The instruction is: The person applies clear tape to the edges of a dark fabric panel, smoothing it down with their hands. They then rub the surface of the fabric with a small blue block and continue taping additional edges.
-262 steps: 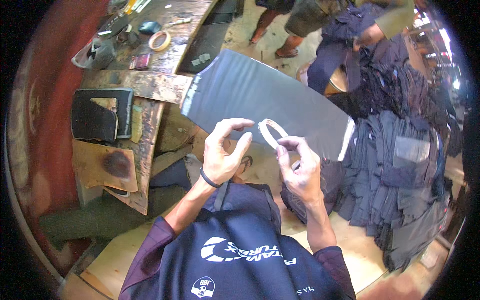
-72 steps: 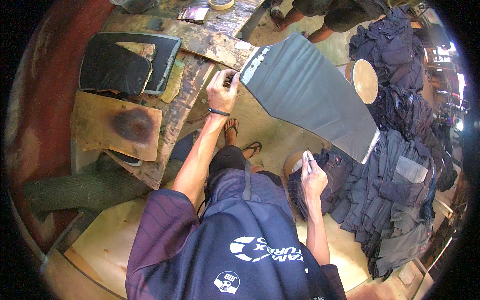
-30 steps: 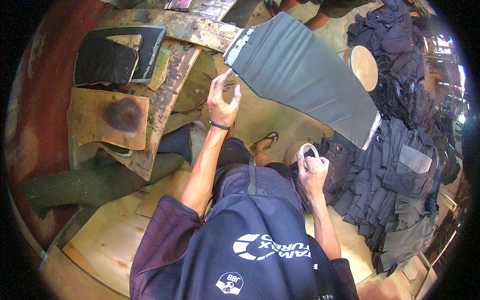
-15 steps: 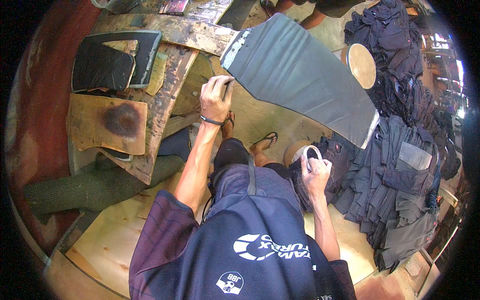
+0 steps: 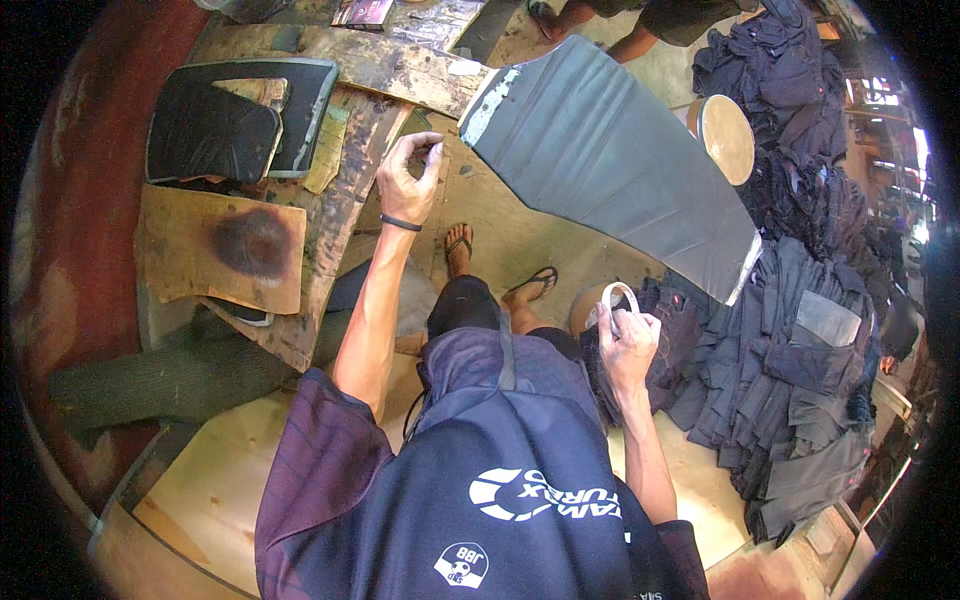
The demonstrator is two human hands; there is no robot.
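Piled along right side: heap of dark cloth (image 5: 780, 330), stacked and folded, mostly black and charcoal. At upper left: worn, stained wooden bench (image 5: 360, 60), one plank running toward centre. Stretching diagonally from end of that plank down to heap of dark cloth: grey panel (image 5: 610, 150), creased crosswise, white patch at left end, pale edge at right end; overlapping cloth in view, cannot tell if touching. Lying lower left, beside bench: dark green roll (image 5: 180, 385), ribbed. On bench: black pad (image 5: 305, 120) with grey rim, smaller dark piece on top; nearer, brown board (image 5: 180, 240) with dark scorch-like stain. At upper right, just beside far edge of grey panel: round tan disc (image 5: 727, 140), tilted. At top edge: bare legs of another person (image 5: 640, 30), partly cut off. Between bench and grey panel: left hand (image 5: 408, 180), raised, dark band at wrist, fingers curled and drawn toward thumb, near white-patched end but apart from it; cannot tell if fully closed or pinching anything. Below grey panel, left of heap: right hand (image 5: 628, 345), fingers folded, gripping pale ring (image 5: 632, 296) by lower side. Standing up above knuckles, clear of grey panel: same pale ring, tape-like.
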